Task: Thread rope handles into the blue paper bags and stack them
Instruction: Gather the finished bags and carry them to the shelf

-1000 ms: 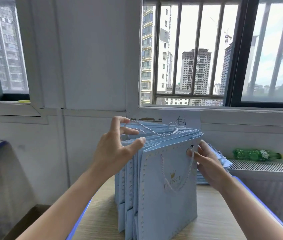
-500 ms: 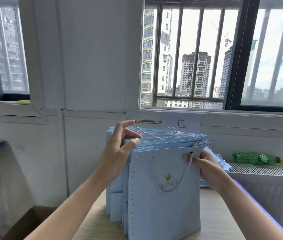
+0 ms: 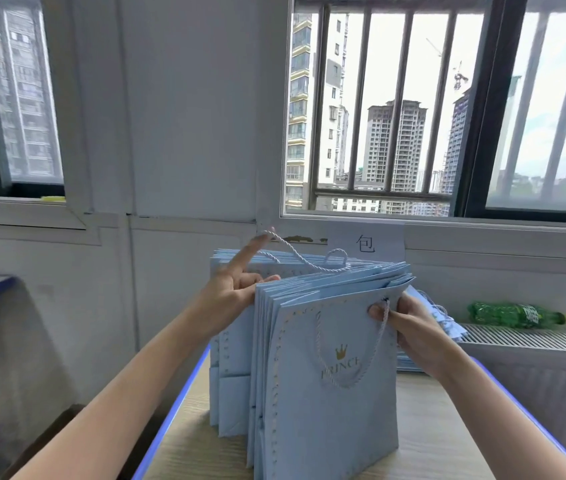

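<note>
My left hand (image 3: pixel 231 294) has lifted its forefinger under the far rope handle (image 3: pixel 304 261) while gripping the bag tops. My right hand (image 3: pixel 409 327) still pinches the near blue paper bag (image 3: pixel 330 393), upright on the desk (image 3: pixel 427 441), now squared against the stack.

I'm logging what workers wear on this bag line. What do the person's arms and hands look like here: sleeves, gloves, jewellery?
Both forearms are bare right to the frame's lower edge: no sleeves show. The left hand and right hand are ungloved, with no rings, watch or bracelets visible. Nails look short and unpainted, though the picture is slightly soft.
</note>
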A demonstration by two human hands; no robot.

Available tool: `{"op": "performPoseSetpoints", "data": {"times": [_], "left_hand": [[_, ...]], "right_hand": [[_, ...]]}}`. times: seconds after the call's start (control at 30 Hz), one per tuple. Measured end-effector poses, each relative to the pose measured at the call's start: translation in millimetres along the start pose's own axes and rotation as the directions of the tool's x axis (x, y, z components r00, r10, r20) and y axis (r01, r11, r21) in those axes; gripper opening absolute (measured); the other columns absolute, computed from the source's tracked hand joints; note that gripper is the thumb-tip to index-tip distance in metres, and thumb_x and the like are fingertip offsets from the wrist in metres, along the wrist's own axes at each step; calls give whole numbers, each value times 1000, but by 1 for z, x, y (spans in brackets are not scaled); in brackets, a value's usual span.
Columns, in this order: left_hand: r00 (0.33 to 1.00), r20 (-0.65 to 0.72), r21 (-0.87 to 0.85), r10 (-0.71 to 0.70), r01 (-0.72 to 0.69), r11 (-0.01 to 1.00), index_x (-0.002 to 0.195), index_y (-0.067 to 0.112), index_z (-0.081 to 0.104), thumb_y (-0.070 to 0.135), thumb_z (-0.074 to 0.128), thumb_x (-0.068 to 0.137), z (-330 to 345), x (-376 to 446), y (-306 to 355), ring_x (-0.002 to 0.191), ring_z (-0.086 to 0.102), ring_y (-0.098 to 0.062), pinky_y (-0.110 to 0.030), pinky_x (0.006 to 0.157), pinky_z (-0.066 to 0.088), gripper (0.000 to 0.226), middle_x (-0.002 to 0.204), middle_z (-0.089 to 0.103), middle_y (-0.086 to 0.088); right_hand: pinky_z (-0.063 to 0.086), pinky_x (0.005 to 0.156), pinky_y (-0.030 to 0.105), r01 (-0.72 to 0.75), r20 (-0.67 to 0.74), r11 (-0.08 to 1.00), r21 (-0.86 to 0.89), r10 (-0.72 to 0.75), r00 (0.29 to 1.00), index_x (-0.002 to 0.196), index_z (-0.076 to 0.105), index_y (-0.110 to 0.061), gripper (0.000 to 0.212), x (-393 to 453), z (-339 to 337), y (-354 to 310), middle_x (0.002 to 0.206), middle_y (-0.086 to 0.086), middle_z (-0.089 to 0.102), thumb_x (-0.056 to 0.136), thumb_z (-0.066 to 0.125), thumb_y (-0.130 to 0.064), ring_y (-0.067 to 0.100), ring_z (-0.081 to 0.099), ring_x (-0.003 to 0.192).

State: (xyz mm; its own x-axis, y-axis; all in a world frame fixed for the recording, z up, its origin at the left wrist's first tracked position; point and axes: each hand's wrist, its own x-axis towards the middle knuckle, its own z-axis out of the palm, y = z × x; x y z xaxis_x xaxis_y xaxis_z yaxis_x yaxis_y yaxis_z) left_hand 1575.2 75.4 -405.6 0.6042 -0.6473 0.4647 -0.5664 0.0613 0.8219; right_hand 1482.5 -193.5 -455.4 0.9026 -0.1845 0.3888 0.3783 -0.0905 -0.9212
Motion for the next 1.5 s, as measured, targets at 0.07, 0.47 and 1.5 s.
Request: {"op": "performPoseSetpoints", "data": {"times": [0.07,0.47,1.5], "left_hand": [[998,-23,51,60,-59,997,130,56,27,22,65,89,-1,-1,-3,84,49,-16,-6,72,40,66,84,57,-33],[946,-256,20,199,-201,979,119,47,40,33,70,77,5,-2,-15,75,65,-10,-14,72,48,53,75,57,-2],[882,-472,-99,-6,-47,994,77,33,51,55,61,69,4,-39,-7,100,59,-1,-34,92,47,25,109,64,16]], "right_hand": [[53,66,23,-6,4,1000,-7,6,1000,106,64,-11,89,1,0,0,99,5,72,32,92,-51,18,69,88],[54,66,24,-5,6,1000,-7,5,1000,105,64,-13,90,1,2,-2,97,3,73,28,91,-53,17,69,86],[53,57,21,33,-60,998,43,-31,998,98,65,-13,91,-6,9,-2,89,2,74,21,91,-55,14,70,77]]}}
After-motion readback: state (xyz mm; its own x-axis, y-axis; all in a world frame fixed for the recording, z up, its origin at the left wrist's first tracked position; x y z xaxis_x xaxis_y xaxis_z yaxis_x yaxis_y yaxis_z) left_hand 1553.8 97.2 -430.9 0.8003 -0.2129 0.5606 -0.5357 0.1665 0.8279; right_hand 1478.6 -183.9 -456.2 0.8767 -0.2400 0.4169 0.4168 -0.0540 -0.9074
